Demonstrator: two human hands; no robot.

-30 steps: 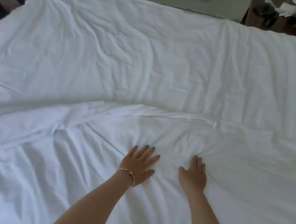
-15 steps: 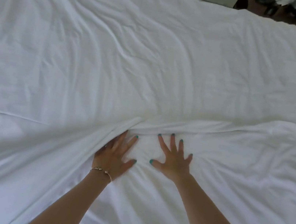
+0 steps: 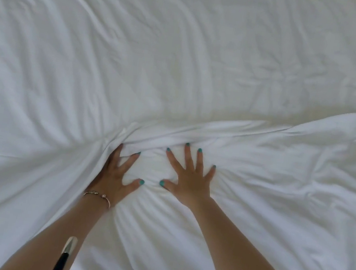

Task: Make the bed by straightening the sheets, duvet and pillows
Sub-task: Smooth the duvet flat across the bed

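Both hands press flat on the bed. The left hand [image 3: 113,175], a thin metal bracelet [image 3: 98,195] at its wrist, lies with fingers spread and partly tucked under a raised fold of the wrinkled white duvet [image 3: 261,161], its grip released. The right hand [image 3: 188,180] rests just beside it, teal-nailed fingers fanned wide, palm down, grip also released. The duvet covers the near half of the bed; the creased white sheet [image 3: 162,47] stretches beyond its bunched edge
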